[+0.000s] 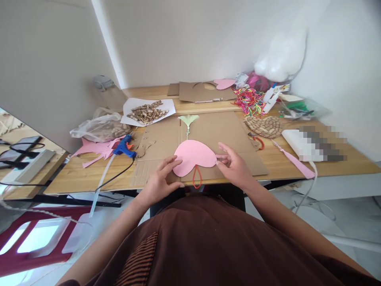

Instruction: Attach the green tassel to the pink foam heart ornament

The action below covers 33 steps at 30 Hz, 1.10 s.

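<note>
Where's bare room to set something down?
Bare cardboard shows between the green tassel and red-handled pliers, beyond the right hand. Bare tabletop shows at front left, between pink scraps and front edge. It's crowded at back right, with colored cords and glue bottles, and around the blue glue gun.

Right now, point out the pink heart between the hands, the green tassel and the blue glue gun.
Pink heart (pixel 195 153): head view, middle of its upper face.
Green tassel (pixel 188 120): head view, its fanned fringe.
Blue glue gun (pixel 122 147): head view, its body.
</note>
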Available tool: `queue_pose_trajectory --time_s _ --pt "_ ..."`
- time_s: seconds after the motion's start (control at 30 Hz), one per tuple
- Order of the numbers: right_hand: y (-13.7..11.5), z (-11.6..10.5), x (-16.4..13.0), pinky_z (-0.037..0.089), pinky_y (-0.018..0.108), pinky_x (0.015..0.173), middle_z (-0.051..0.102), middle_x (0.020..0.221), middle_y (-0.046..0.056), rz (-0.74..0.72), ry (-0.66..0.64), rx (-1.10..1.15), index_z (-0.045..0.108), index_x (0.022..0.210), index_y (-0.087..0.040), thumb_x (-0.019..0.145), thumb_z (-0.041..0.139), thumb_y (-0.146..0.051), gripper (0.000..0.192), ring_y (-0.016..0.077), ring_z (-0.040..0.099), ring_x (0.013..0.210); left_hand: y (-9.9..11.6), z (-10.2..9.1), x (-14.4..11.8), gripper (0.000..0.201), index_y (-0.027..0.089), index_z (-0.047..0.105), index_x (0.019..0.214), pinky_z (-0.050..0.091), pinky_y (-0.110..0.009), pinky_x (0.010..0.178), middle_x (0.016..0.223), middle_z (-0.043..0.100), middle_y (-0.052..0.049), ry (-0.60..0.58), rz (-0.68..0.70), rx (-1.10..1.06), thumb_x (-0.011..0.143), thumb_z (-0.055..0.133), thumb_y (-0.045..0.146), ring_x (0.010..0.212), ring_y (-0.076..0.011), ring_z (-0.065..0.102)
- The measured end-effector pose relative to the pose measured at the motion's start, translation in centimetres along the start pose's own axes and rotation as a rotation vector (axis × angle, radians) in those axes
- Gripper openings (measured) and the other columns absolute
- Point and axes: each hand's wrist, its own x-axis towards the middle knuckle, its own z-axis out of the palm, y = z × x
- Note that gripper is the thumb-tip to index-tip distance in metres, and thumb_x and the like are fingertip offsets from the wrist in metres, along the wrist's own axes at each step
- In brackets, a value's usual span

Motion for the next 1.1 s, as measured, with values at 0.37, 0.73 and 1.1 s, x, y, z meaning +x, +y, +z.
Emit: queue_pose_trajectory --time_s 0.37,0.73,1.1 --pt "1.4 -0.6 -1.8 0.058 0.036 0.077 0.073 0.117 0.013 0.01 -0.051 0.185 0.051 0.144 -0.021 0.085 0.055 -0.013 0.06 0.0259 0.071 0.109 0.9 0.8 -2.1 0.031 0.022 0.067 0.117 0.057 -0.037 0.093 0.114 0.071 -0.008 0.247 0.307 0.164 0.089 0.067 0.008 0.106 -0.0203 0.067" --pt "-0.8 -1.0 -2.1 0.052 0.045 0.088 0.072 0.098 0.01 -0.399 0.083 -0.424 0.066 0.101 -0.019 0.081 0.081 -0.028 0.026 0.0297 0.064 0.096 1.2 0.1 -1.4 0.03 0.022 0.068 0.112 0.056 -0.035 0.089 0.109 0.071 -0.007 0.357 0.282 0.175 0.088 0.067 0.005 0.102 -0.0186 0.068" --pt "-0.7 -1.4 -1.1 0.047 0.037 0.078 0.075 0.081 0.008 -0.279 0.042 -0.371 0.072 0.077 -0.02 0.092 0.062 -0.024 0.018 0.025 0.066 0.081 0.8 0.6 -1.9 0.025 0.024 0.069 0.112 0.058 -0.035 0.088 0.107 0.073 -0.006 0.341 0.273 0.197 0.09 0.066 0.011 0.101 -0.0186 0.069"
